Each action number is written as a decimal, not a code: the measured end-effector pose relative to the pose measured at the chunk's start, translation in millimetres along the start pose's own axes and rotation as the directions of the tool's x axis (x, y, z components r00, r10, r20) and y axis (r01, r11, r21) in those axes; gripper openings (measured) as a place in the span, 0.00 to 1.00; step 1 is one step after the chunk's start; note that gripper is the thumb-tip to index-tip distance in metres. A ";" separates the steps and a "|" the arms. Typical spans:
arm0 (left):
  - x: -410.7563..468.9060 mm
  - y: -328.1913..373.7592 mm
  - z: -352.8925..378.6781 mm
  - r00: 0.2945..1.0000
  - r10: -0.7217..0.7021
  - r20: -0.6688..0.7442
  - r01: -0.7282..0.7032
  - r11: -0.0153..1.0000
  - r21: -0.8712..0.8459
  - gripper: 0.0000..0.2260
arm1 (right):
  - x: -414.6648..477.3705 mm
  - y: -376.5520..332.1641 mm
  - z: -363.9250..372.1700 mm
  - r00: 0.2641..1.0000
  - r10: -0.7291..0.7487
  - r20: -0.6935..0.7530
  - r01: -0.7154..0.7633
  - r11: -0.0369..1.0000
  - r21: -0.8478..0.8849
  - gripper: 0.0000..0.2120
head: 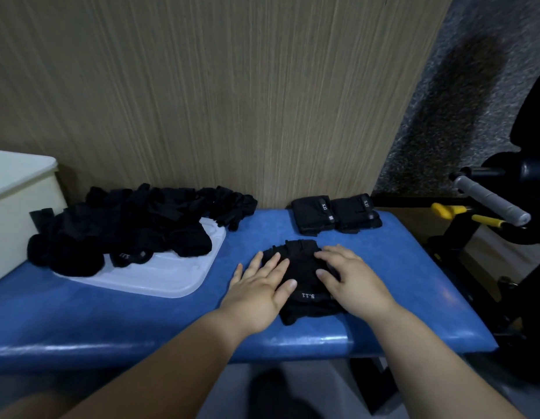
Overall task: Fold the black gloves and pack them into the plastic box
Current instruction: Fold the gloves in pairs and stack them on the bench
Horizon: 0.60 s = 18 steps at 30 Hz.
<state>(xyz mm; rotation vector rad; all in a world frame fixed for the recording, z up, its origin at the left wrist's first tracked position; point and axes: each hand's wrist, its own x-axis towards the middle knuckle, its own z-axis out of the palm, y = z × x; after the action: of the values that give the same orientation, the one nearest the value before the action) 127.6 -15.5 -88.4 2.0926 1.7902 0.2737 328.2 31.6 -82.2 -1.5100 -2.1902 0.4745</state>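
Observation:
A black glove [305, 300] with white lettering lies flat on the blue padded bench [111, 322], near its front edge. My left hand [259, 285] presses flat on the glove's left side, fingers spread. My right hand [350, 276] rests on its right side, fingers bent over the fabric. A heap of loose black gloves [135, 222] covers the left part of a white plastic lid [160, 276]. Two folded gloves [335, 214] sit side by side at the bench's back right. The cream plastic box [15, 207] stands at the far left.
A wood-grain panel [217, 101] rises right behind the bench. To the right stands black exercise equipment with a grey handle [492, 199] and yellow grips [450, 211]. The bench's right end drops off close to the folded gloves.

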 end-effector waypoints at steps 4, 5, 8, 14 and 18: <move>-2.5 -10.3 -3.2 0.963 0.079 -0.258 -0.142 0.961 -0.237 0.17 | -0.6 8.5 -9.4 0.985 -0.089 -0.146 0.120 0.967 0.222 0.15; -2.7 -14.2 -3.9 0.954 0.101 -0.284 -0.174 0.954 -0.245 0.16 | -0.6 9.7 -11.6 0.987 -0.097 -0.125 0.127 0.958 0.258 0.18; -3.0 -24.0 -4.2 0.964 0.171 -0.203 -0.219 0.944 -0.247 0.19 | -3.3 11.1 -14.9 0.995 -0.083 0.047 0.062 0.936 0.346 0.26; 0.7 -27.2 -7.3 0.971 0.217 -0.097 -0.232 0.951 -0.202 0.23 | -2.1 20.0 -16.1 0.966 -0.081 0.245 0.003 0.952 0.305 0.32; 3.5 -24.3 -8.3 0.971 0.223 -0.084 -0.234 0.960 -0.154 0.24 | -3.9 15.3 -20.6 0.944 -0.094 0.317 0.008 0.966 0.260 0.31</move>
<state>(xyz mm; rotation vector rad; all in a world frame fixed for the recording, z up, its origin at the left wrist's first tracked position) 103.0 -7.8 -90.8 2.1941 1.5031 0.5390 352.4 34.0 -73.2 -1.3055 -2.2944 1.0130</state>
